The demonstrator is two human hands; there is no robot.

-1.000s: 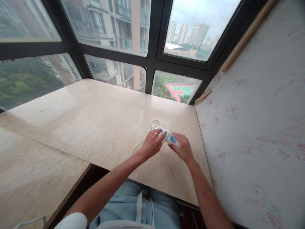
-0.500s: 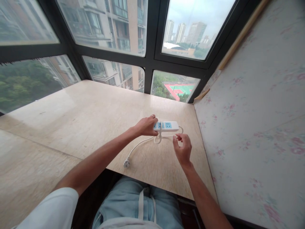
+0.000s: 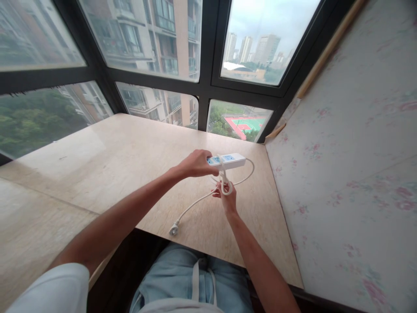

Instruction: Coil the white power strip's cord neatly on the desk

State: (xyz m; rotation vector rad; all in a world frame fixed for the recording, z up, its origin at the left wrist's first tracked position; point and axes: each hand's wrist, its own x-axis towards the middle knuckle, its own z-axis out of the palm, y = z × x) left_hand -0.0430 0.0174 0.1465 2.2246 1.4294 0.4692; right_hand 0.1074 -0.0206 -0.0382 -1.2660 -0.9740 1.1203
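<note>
A white power strip [image 3: 235, 163] with blue socket faces is gripped at its left end by my left hand [image 3: 197, 163], thumb along the near side. The strip is tilted, its right end a little higher. White cord [image 3: 253, 167] leaves that right end, curves round and is looped about the strip's middle. Just below the strip, my right hand [image 3: 230, 201] has its fingers closed at the hanging cord loops, which partly cover the fingertips. The cord's other end runs left to a white plug [image 3: 173, 229] lying near the front edge.
The light marbled tabletop [image 3: 137, 156] extends left and back to dark-framed windows [image 3: 203, 87]. On the right stands a wall with floral paper [image 3: 339, 187]. My lap in pale blue trousers [image 3: 176, 274] is below the table's front edge.
My left hand has raised and tilted the power strip. My right hand has moved left from beside the cord to the loops under the strip, and the cord at the right end bows wider.
</note>
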